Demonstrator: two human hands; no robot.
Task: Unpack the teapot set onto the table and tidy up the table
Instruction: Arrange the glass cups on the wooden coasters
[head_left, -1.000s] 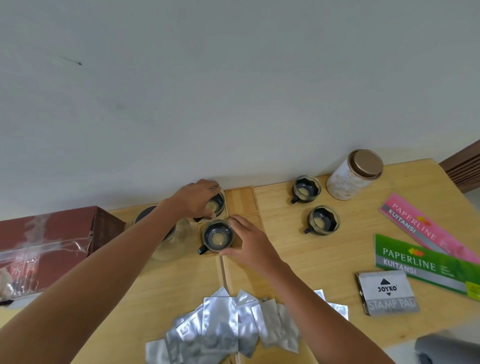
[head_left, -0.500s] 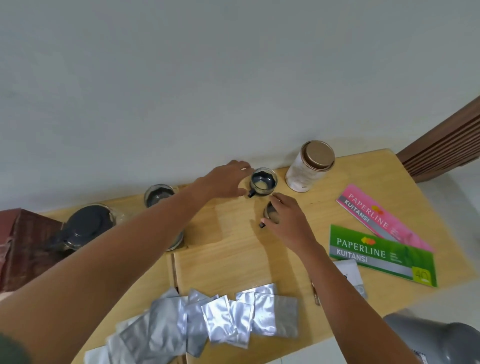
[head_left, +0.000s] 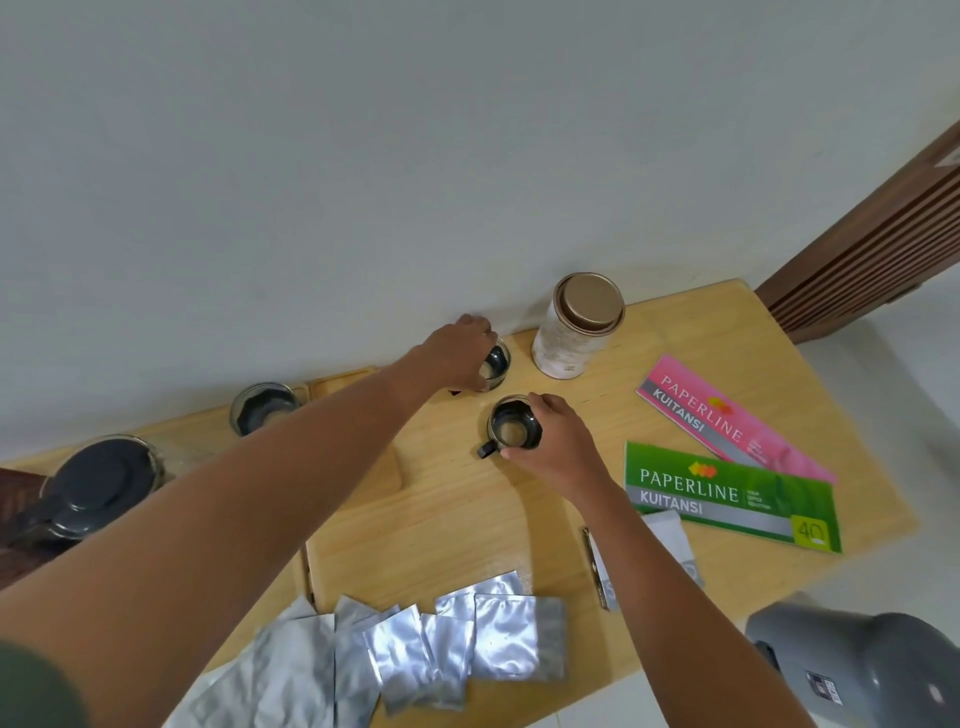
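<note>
While each hand grips a cup, left hand (head_left: 457, 358) on far cup (head_left: 496, 364), right hand (head_left: 556, 447) on near cup (head_left: 514, 428): lift level, avoid tin (head_left: 576, 327) beside fingers.

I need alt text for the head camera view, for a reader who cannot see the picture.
Seen from above, a person's left hand and right hand each grip a small glass teacup on a wooden table. Around them lie a glass teapot, a tin canister, silver foil sachets and two Paperline receipt books.
</note>
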